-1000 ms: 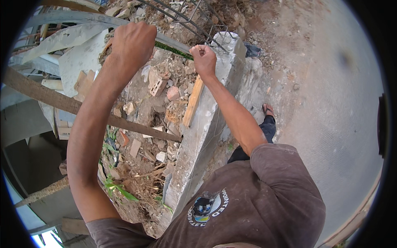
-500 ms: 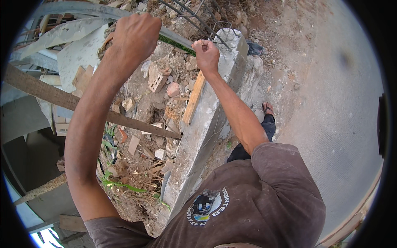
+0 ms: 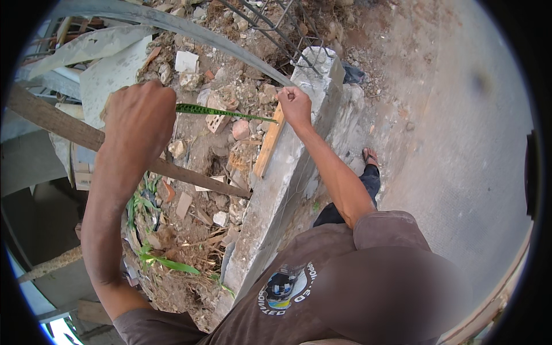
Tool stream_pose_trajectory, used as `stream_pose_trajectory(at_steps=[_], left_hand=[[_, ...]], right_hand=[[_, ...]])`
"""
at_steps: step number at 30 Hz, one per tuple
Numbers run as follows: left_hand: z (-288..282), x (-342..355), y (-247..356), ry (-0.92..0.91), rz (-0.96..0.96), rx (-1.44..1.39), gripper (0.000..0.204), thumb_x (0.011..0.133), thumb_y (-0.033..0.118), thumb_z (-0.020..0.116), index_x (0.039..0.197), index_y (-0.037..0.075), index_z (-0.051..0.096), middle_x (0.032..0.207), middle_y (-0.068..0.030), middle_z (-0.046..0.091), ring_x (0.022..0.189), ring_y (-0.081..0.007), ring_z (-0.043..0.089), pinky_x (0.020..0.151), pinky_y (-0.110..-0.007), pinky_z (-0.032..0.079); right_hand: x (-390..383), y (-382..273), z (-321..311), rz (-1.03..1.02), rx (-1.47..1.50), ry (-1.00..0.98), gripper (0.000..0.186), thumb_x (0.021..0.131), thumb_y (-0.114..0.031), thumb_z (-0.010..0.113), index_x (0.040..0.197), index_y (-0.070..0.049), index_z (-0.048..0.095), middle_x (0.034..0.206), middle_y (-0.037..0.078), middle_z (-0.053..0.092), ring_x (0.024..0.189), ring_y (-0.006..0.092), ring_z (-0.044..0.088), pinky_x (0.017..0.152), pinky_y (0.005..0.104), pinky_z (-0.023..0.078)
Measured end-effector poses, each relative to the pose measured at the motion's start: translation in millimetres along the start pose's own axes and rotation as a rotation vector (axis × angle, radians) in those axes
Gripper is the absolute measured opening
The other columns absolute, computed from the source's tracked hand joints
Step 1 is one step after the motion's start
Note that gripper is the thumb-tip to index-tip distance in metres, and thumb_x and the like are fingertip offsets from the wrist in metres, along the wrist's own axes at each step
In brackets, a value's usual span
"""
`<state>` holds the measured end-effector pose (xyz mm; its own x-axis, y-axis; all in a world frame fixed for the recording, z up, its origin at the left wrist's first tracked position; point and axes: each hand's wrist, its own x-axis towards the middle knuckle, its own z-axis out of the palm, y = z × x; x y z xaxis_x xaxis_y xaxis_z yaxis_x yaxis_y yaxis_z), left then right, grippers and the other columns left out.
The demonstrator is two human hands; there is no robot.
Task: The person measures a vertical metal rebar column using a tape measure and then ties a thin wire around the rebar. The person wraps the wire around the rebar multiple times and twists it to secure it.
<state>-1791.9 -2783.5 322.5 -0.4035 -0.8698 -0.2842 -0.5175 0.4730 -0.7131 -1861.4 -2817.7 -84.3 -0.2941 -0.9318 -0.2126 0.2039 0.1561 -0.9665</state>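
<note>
The largest thing is the pavement (image 3: pixel 454 161), grey and broad, to the right of the right hand (image 3: pixel 296 107). Next comes the rubble (image 3: pixel 190 210), broken masonry and soil between and below the hands. A brown shirt (image 3: pixel 241 310) fills the space beneath both hands. The beam (image 3: pixel 287 155), of rough concrete, passes under the right hand and slants down and left from it. A pole (image 3: pixel 63 118) runs from the far left, behind the left wrist, down to the beam's left edge. Above the left hand (image 3: pixel 141 118) a grey rail (image 3: pixel 190 26) curves across toward the right hand; whether it touches those fingers cannot be told. A pale sheet (image 3: pixel 112 72) lies above and left of the left hand. That hand is a closed fist, knuckles up, gripping one end of the strip. Dark rebar (image 3: pixel 270 26) juts above the right hand, and a wooden board (image 3: pixel 270 144) lies just below and left of it, along the beam. The right hand is curled shut, fingertips drawn in to the thumb; whether it pinches anything is unclear. The strip (image 3: pixel 227 112), green and narrow, stretches from the left fist and tapers to a tip just left of the right hand, over the board. A hollow block (image 3: pixel 217 122) shows below it, between the hands. A green leaf (image 3: pixel 178 265) lies well below the left hand. Smallest, a thin string (image 3: pixel 298 184) trails along the beam below the right hand.
</note>
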Motion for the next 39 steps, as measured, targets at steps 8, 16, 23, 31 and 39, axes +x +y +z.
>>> stream_pose_trajectory(at_steps=[8,16,23,31,39], left_hand=[[-14,-153,-14,-0.139,-0.356,-0.208,0.022,0.093,0.017,0.066,0.079,0.001,0.064,0.079,-0.0158,0.062,0.073,-0.0378,0.065,0.068,-0.047,0.05],[93,-278,73,-0.2,-0.775,-1.075,0.027,0.098,0.023,0.064,0.088,-0.002,0.069,0.074,-0.0166,0.064,0.068,-0.0293,0.062,0.063,-0.04,0.046],[208,-298,245,-0.362,-0.964,-2.338,0.033,0.105,0.029,0.061,0.093,0.0,0.073,0.08,-0.001,0.07,0.074,-0.0076,0.061,0.072,-0.025,0.05],[206,-290,294,-0.426,-0.71,-2.519,0.034,0.107,0.031,0.059,0.104,0.002,0.075,0.09,0.0021,0.072,0.082,-0.0054,0.061,0.077,-0.023,0.05],[201,-285,295,-0.181,-0.469,-2.14,0.031,0.098,0.031,0.066,0.113,0.003,0.068,0.1,-0.0088,0.07,0.094,-0.0168,0.063,0.083,-0.032,0.049]], right_hand=[[2,-1,27,-0.481,-0.456,0.06,0.029,0.088,-0.024,0.073,0.102,0.001,0.072,0.086,0.013,0.072,0.082,0.0269,0.07,0.076,0.0394,0.053],[-52,-37,-34,-0.044,-0.138,-0.355,0.036,0.105,-0.035,0.06,0.103,-0.002,0.072,0.086,0.002,0.068,0.063,0.0085,0.055,0.057,0.025,0.043],[-103,-17,-57,0.262,0.053,-0.373,0.033,0.104,-0.036,0.062,0.106,-0.003,0.064,0.077,-0.001,0.059,0.053,0.0028,0.04,0.046,0.0227,0.031],[-95,-30,-67,0.264,0.019,-0.269,0.022,0.103,-0.031,0.065,0.104,-0.009,0.063,0.081,-0.004,0.059,0.06,0.0042,0.047,0.048,0.023,0.031],[-86,-78,-75,0.158,0.029,-0.225,0.045,0.11,-0.043,0.045,0.108,-0.004,0.067,0.079,-0.003,0.057,0.063,0.0067,0.047,0.05,0.0247,0.033]])
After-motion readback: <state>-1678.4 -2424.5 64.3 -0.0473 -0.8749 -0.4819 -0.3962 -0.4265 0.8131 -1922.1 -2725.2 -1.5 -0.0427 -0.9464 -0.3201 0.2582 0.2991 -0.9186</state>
